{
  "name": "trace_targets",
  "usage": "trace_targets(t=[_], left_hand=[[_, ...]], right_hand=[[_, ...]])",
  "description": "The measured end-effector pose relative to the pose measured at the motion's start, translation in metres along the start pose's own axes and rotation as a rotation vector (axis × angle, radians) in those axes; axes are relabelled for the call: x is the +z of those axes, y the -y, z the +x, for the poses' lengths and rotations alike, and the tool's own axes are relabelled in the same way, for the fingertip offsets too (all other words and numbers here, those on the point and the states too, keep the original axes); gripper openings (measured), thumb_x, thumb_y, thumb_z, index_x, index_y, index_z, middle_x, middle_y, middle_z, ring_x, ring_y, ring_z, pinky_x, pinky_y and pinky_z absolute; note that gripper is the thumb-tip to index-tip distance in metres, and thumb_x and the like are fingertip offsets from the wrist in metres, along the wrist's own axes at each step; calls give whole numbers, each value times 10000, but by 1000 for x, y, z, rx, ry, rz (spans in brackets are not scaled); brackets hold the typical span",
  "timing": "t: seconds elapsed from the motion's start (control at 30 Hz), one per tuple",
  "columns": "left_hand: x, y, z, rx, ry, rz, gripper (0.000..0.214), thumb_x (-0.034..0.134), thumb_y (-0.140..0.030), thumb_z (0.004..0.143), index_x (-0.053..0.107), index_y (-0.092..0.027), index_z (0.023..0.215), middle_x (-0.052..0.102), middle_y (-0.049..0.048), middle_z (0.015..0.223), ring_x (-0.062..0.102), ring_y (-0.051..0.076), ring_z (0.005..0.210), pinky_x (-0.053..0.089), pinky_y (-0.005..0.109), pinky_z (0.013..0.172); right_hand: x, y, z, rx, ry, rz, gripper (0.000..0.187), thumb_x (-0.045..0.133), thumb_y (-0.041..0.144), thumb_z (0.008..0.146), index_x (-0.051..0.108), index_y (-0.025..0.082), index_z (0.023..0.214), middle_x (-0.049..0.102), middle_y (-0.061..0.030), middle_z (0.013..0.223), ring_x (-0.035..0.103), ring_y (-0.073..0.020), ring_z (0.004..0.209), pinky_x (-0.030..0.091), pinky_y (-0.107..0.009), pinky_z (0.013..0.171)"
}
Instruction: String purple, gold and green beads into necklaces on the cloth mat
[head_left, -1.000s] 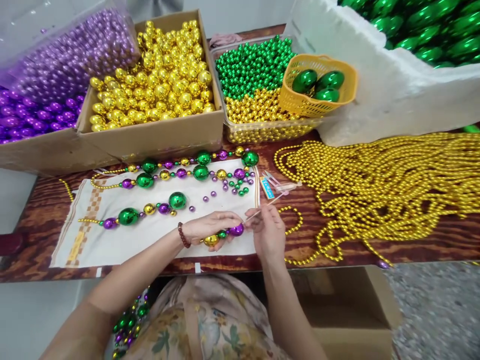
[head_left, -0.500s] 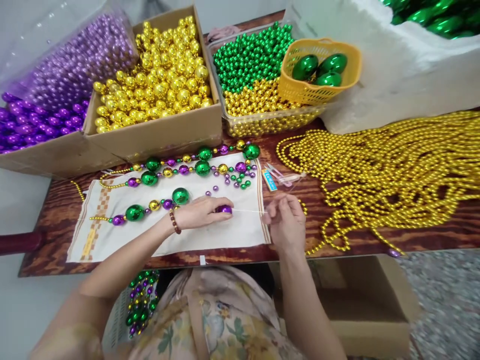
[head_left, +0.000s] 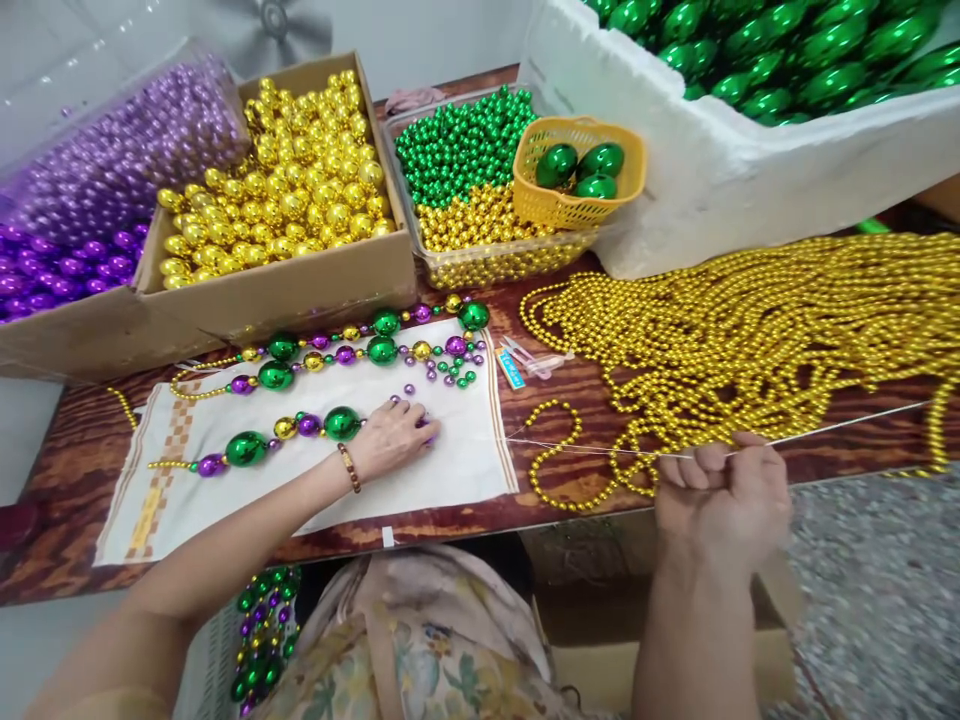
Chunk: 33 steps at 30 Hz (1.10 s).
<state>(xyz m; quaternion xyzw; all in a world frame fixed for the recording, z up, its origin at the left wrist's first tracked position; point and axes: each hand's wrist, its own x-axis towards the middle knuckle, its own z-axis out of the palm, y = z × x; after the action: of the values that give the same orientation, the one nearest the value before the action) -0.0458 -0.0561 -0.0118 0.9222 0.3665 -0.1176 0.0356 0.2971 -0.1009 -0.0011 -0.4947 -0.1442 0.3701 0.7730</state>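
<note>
My left hand (head_left: 394,435) lies on the white cloth (head_left: 300,470) with its fingers curled over beads at the end of a bead strand (head_left: 292,432); a purple bead peeks out under the fingertips. My right hand (head_left: 720,495) is closed in a pinch on a thin thread (head_left: 585,450), held past the table's front edge at the right. The thread runs taut from the left hand across the cloth to the right hand and on to the right. Two more strands of green, gold and purple beads (head_left: 360,345) lie at the cloth's far edge.
Boxes of purple beads (head_left: 67,260) and gold beads (head_left: 270,180) stand at the back left. A clear tub of green and gold beads (head_left: 465,180) carries a yellow basket (head_left: 577,175) of green balls. Gold bead chains (head_left: 765,330) cover the right side. A cardboard box (head_left: 600,660) sits below the table.
My right hand has pulled the thread far out to the right, off the cloth. My left hand has settled lower on the cloth, covering the beads.
</note>
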Motion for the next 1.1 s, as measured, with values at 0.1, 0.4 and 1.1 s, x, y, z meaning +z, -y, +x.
trace_targets(t=[0.1, 0.4, 1.1], left_hand=[[-7, -5, 1, -30, -6, -15, 346, 554, -354, 927, 567, -225, 1247, 611, 123, 1106, 569, 266, 960, 434, 407, 845], [-44, 31, 43, -331, -220, -298, 283, 423, -315, 995, 656, -177, 1080, 651, 91, 1016, 595, 215, 929, 434, 324, 816], [-105, 75, 130, -326, -583, -216, 306, 373, -212, 996, 642, -110, 1102, 640, 128, 1032, 604, 186, 979, 478, 302, 888]], right_hand=[[1, -4, -7, -47, 2, -42, 52, 672, 241, 791, 632, 235, 824, 504, 47, 540, 378, -97, 409, 298, -215, 378], [9, -40, -53, 197, 201, -252, 300, 782, 343, 752, 703, 192, 999, 658, 0, 709, 615, -126, 544, 508, -231, 460], [10, -109, -92, 304, 486, -339, 230, 680, 399, 866, 723, 186, 941, 632, -11, 657, 592, -142, 486, 518, -254, 435]])
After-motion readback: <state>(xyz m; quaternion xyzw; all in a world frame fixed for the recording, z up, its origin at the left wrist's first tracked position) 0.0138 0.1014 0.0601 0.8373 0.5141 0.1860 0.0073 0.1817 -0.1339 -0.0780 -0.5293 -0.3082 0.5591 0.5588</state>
